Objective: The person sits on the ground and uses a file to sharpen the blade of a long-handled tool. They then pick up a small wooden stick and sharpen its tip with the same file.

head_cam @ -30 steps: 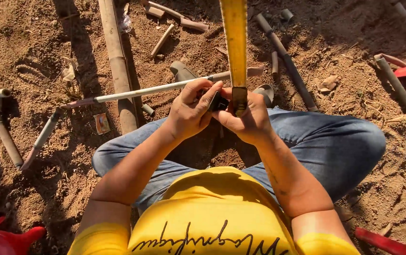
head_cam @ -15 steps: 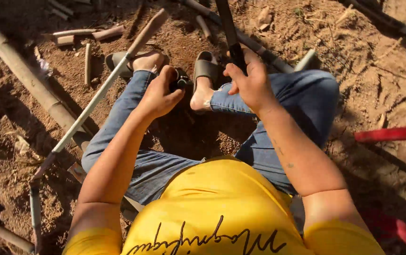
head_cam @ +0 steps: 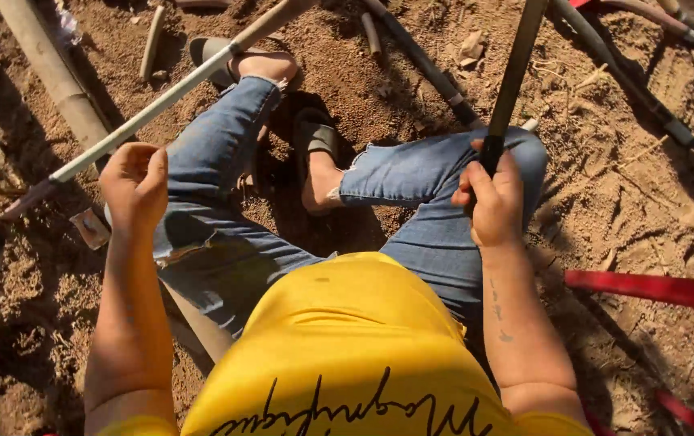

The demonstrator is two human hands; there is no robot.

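Observation:
I sit on bare dirt in blue jeans (head_cam: 226, 161) and a yellow shirt. My right hand (head_cam: 492, 202) is closed around the dark handle of a long flat blade (head_cam: 517, 64), which points up and away above my right knee. My left hand (head_cam: 133, 186) hovers over my left thigh with its fingers loosely curled and nothing in it. Just above that hand, a thin pale stick (head_cam: 169, 97) runs diagonally from the lower left to the top middle, across my left leg. The hand and the stick are slightly apart.
A thick bamboo pole (head_cam: 48, 73) lies at the upper left. Dark rods (head_cam: 420, 56) and a longer one (head_cam: 630, 89) lie on the soil beyond my knees. A red bar (head_cam: 654, 291) lies at the right. My feet wear sandals (head_cam: 315, 137).
Both hands were together on the blade and stick; they have parted. The left hand let go and pulled back, while the right keeps the blade, now farther right. The view shifted.

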